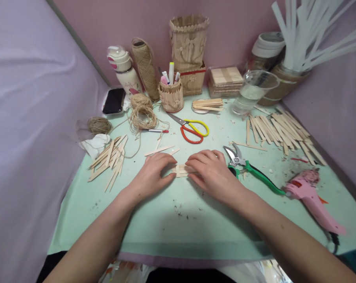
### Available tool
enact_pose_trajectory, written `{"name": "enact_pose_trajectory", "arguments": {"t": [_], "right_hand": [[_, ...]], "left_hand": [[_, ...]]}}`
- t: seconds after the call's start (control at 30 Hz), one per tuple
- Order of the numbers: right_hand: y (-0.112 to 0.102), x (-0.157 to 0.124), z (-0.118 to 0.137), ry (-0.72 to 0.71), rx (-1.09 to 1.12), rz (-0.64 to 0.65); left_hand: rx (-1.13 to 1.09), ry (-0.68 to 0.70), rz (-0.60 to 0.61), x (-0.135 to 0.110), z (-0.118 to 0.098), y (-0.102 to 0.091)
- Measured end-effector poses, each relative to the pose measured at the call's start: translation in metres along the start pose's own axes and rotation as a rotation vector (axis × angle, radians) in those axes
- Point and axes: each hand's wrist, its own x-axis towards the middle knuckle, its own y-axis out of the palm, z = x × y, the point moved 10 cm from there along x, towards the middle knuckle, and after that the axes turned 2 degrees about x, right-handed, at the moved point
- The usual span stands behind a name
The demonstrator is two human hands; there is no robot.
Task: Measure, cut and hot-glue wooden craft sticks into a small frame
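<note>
- The left hand [154,173] lies palm-down on the table [195,220], its fingers together and pressing the left end of a small bundle of flat wooden sticks [183,170].
- The right hand [211,171] mirrors it, fingers flattened on the bundle's right end — neither hand grips, both bear down.
- The sticks lie side by side at the middle of the table, between the two hands; only a short stretch shows between the fingertips.
- To do this well, I judge the pressure should stay even and straight down, so the thin slats keep their edges flush and do not slide.
- Just right of the right hand lie green-handled pruning shears [248,169]; farther right, a pink glue gun [310,196].
- Beyond the hands: red-and-yellow scissors [192,129], coils of rough twine [142,116], pale smooth loose sticks [108,161] at the left — a larger scatter [281,131] at the right.
</note>
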Motion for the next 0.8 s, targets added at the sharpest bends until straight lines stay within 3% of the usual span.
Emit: {"name": "enact_pose_trajectory", "arguments": {"t": [0.13,0.33,0.5,0.8], "right_hand": [[0.006,0.002,-0.001,-0.085,0.03,-0.097],[0.002,-0.003,0.0,-0.156,0.025,-0.207],[0.003,-0.004,0.001,-0.16,0.056,-0.214],[0.007,-0.004,-0.001,-0.149,0.091,-0.199]], "left_hand": [[0.001,0.059,-0.053,0.0,0.002,-0.002],[0.083,0.223,-0.153,-0.004,-0.013,-0.008],[0.2,0.403,-0.2,-0.022,-0.031,-0.008],[0.253,0.438,-0.189,-0.03,-0.033,-0.001]]}}
